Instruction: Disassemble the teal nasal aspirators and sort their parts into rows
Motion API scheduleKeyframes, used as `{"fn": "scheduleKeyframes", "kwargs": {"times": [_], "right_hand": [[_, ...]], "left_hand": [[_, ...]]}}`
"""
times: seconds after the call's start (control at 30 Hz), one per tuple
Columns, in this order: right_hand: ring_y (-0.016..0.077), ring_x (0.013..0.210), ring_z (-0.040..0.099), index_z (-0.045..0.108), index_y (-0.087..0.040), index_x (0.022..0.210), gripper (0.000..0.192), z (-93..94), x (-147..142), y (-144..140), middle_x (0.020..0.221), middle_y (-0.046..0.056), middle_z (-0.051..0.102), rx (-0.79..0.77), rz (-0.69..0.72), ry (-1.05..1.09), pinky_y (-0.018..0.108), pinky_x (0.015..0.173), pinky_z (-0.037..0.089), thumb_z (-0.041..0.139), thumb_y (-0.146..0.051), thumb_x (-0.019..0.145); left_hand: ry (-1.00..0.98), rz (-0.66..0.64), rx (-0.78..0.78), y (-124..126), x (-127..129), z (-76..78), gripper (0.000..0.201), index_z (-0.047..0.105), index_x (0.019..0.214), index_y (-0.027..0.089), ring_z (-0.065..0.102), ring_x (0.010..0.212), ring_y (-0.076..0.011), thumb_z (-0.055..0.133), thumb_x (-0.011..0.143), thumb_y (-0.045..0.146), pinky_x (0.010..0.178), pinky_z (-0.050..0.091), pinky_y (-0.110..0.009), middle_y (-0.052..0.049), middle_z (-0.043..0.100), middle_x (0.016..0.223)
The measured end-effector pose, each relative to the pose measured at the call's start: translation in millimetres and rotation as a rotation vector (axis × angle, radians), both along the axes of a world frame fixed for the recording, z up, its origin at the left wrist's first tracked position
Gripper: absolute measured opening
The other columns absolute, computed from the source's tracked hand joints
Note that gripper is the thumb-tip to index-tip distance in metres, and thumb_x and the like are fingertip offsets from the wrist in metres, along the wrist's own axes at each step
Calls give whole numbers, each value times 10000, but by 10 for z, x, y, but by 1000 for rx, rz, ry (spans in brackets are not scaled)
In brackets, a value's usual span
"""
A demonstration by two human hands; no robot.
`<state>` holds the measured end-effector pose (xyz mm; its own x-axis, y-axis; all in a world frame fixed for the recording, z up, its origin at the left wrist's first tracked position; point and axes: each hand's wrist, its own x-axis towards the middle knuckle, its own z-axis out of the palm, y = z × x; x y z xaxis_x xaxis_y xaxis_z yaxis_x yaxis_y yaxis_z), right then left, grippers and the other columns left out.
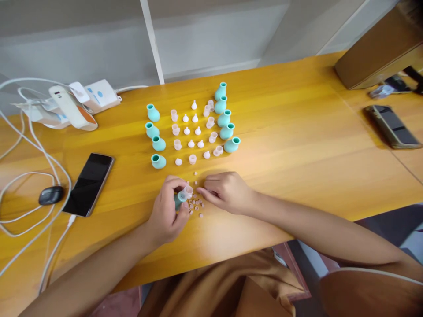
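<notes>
My left hand [170, 210] is wrapped round a teal squeeze bulb [179, 200], with a translucent cup-shaped piece [187, 192] at its neck. Just to the right, my right hand [226, 190] rests low over the table, fingers curled in and thumb tip close to the index finger. Whether anything sits between those fingertips is too small to tell. Small pale rings [197, 208] lie scattered between the two hands. Farther back stand translucent cup pieces [192, 159] and white pointed bulb-shaped pieces [191, 143] in loose rows.
Teal bulbs line the left [159, 161] and right [232, 145] of the small parts. At left are a black phone [88, 184], a dark earbud case [51, 195], white cables and a power adapter [102, 94]. Another phone [394, 126] and a cardboard box [373, 53] are at right.
</notes>
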<state>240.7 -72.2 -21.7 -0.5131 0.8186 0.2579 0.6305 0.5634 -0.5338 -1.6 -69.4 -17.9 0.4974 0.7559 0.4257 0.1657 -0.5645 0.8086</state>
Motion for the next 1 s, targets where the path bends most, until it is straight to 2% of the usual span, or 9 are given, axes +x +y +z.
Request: {"fn": "scheduleKeyframes", "kwargs": {"times": [0.13,0.2,0.27,0.37,0.47,0.57,0.67,0.83,1.0], "right_hand": [[113,625,531,617,-174,760,452,38,11,-32,695,8,614,-54,6,201,278,633,349,470,-301,1168],[107,602,521,603,-177,762,451,165,27,-35,665,-1,574,-32,-37,324,268,621,364,458,-291,1173],[106,575,484,552,-185,718,494,395,59,51,629,-7,504,36,-96,341,279,607,351,437,-316,1181],[118,557,427,451,-200,651,576,830,123,485,601,3,462,180,-178,144,318,607,310,398,-416,1182],[160,590,431,456,-217,643,596,1105,154,1269,591,26,484,292,-286,-138,337,624,307,428,-544,1141],[202,660,526,532,-223,650,556,1074,96,2082,616,55,549,272,-278,-366,344,664,370,490,-552,1096],[225,782,636,641,-198,716,506,888,-72,2591,709,91,648,148,-292,-623,357,757,442,502,-512,1087],[327,1102,703,757,-125,941,471,683,-362,2806,1021,187,759,-13,-283,-826,447,967,506,477,-462,1112],[386,1194,691,765,-111,1056,482,717,-344,2827,1149,221,751,-90,-366,-913,488,981,526,483,-496,1123]], "left_hand": [[-7,-7,0,11,16,16,324,508,1295,198,562,977,-205,512,986,103,862,499,-351,-79,573,1102],[-15,-9,0,8,23,30,308,511,1288,199,562,964,-202,505,994,107,848,493,-344,-77,579,1094],[-20,-17,-1,3,26,42,286,516,1281,200,566,953,-199,504,1007,121,840,490,-337,-73,585,1082],[-18,-13,1,0,26,55,274,523,1287,204,585,962,-199,515,1020,143,857,500,-335,-69,598,1086],[4,11,-2,6,22,74,274,540,1280,207,597,962,-198,524,1014,142,871,510,-335,-64,607,1090],[32,37,-2,11,16,95,262,564,1273,204,606,982,-204,526,1019,150,893,520,-342,-72,613,1116],[33,50,11,8,9,93,285,578,1307,203,616,1038,-216,535,1027,165,933,531,-354,-85,622,1164],[25,48,8,-3,6,45,325,584,1330,202,632,1080,-227,558,1009,161,970,549,-367,-90,636,1177],[26,64,8,-11,19,25,365,606,1337,200,650,1075,-214,569,982,122,972,574,-354,-85,630,1186]]}}
